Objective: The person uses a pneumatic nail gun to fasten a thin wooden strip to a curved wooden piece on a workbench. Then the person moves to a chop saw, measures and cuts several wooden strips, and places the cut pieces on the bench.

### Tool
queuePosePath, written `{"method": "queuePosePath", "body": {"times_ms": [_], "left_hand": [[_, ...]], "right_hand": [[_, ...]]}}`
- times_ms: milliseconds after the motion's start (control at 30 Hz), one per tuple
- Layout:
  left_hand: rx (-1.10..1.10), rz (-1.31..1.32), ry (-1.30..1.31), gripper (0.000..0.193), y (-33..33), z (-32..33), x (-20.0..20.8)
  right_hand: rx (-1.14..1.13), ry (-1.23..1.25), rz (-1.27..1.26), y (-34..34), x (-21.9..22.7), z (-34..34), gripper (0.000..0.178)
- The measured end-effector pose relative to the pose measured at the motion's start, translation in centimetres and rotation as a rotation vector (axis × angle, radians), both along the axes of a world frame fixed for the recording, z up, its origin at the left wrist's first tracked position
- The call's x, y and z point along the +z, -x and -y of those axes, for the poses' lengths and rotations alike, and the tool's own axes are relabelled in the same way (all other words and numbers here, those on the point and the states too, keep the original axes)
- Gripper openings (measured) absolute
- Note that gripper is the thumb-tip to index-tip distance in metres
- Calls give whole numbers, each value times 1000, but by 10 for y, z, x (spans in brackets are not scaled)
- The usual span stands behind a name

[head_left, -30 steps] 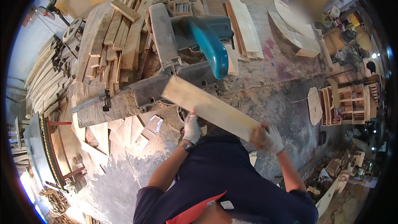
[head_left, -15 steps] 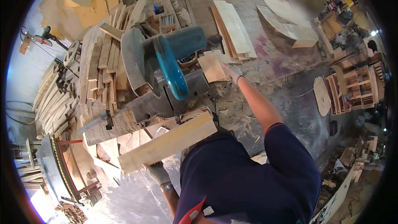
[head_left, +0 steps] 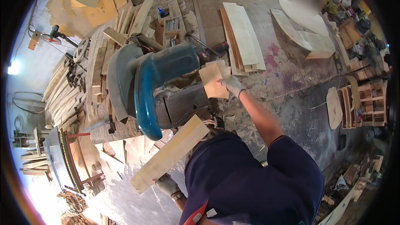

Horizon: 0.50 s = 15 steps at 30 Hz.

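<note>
Right by the bench [head_left: 279, 71]'s near edge, next to the blue saw [head_left: 144, 96], my right hand [head_left: 233, 85]'s pinching a thin wood piece [head_left: 211, 79] while my left hand [head_left: 167, 185]'s got a plank [head_left: 171, 154] gripped low.

The wooden plank [head_left: 170, 155] I hold near its lower end in my left hand [head_left: 167, 186] is pale, straight and flat-faced, with a yellowish streak along its length; it slants up to the right in front of me. Under the fingertips of my right hand [head_left: 233, 85], thin tan wood pieces [head_left: 212, 75], squarish and overlapping, sit at an angle.
</note>
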State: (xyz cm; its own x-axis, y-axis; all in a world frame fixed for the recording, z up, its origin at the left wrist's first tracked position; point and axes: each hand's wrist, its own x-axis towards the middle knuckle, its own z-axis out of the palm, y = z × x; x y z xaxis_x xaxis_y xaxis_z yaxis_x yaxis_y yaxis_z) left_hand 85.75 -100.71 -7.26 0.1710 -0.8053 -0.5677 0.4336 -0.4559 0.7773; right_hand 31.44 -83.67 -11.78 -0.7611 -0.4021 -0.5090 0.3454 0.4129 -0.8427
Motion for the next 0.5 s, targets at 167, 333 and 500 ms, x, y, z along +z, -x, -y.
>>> {"method": "queuePosePath", "body": {"times_ms": [167,333,500], "left_hand": [[-28,2,50,52,36,-11,6],[-19,50,34,51,51,-34,5],[-13,39,58,51,57,-60,5]], "right_hand": [[-69,102,-55,-14,31,-43,42],[-397,474,223,17,56,-67,46],[-373,365,-147,136,58,-22,46]]}}
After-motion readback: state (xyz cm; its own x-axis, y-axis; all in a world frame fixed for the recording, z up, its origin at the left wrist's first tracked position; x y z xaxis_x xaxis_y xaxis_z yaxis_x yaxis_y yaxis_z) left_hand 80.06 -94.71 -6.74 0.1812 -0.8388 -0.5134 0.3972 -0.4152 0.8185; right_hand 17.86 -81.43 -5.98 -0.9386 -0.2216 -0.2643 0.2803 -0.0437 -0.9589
